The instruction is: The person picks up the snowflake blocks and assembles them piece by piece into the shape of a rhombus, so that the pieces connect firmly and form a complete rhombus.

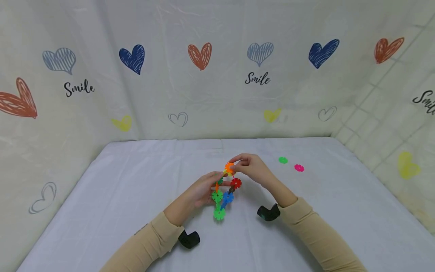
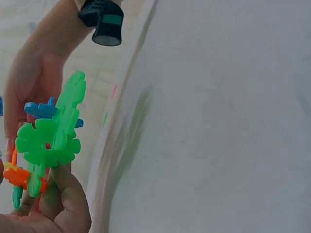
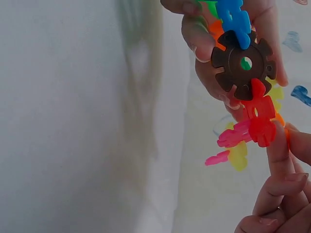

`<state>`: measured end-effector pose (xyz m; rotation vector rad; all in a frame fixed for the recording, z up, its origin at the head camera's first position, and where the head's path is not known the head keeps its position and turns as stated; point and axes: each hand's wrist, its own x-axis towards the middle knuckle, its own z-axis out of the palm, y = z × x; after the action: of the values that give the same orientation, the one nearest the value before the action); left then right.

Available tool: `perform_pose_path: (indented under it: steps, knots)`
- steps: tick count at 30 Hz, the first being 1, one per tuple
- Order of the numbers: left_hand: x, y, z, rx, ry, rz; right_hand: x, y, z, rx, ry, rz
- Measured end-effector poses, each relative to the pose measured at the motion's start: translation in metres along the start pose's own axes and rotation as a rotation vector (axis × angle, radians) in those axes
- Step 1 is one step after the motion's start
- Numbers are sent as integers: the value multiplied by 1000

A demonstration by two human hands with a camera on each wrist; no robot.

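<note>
Notched plastic snowflake discs are slotted together into a colourful loop (image 1: 219,214), held up over the white table in the head view. My left hand (image 1: 205,188) grips its left side, where green and orange discs sit. With thumb and fingertips, my right hand (image 1: 253,167) pinches an orange disc (image 1: 229,167) at the top of the loop. Green discs (image 2: 46,141) face the left wrist camera. The right wrist view shows a brown disc (image 3: 226,69) between a blue disc (image 3: 233,18) and red discs (image 3: 262,111), with pink and yellow ones beyond.
Two loose discs, one green (image 1: 283,160) and one pink (image 1: 299,167), lie on the table to the right, beyond my right hand. Black wrist cameras (image 1: 189,240) jut out under both sleeves. A fabric backdrop (image 1: 217,94) with printed hearts rises behind the table (image 1: 136,170).
</note>
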<state>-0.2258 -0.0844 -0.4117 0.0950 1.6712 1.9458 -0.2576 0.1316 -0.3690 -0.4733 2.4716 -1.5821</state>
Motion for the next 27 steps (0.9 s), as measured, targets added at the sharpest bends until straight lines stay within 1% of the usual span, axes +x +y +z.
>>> perform_pose_path:
  steps: [4, 8, 13, 18, 23, 27]
  knots:
    - [2, 1, 1, 14, 43, -1, 1, 1, 1, 11, 12, -21]
    - [1, 3, 2, 59, 76, 14, 1, 4, 5, 35, 42, -28]
    - [-1, 7, 3, 107, 57, 59, 0, 6, 11, 64, 87, -34]
    - [-1, 9, 3, 137, 45, 89, -3, 5, 14, 73, 113, -43]
    - [0, 9, 3, 119, 31, 70, -5, 5, 13, 53, 104, -25]
    - [0, 6, 3, 84, 28, 53, -6, 6, 11, 43, 79, -36]
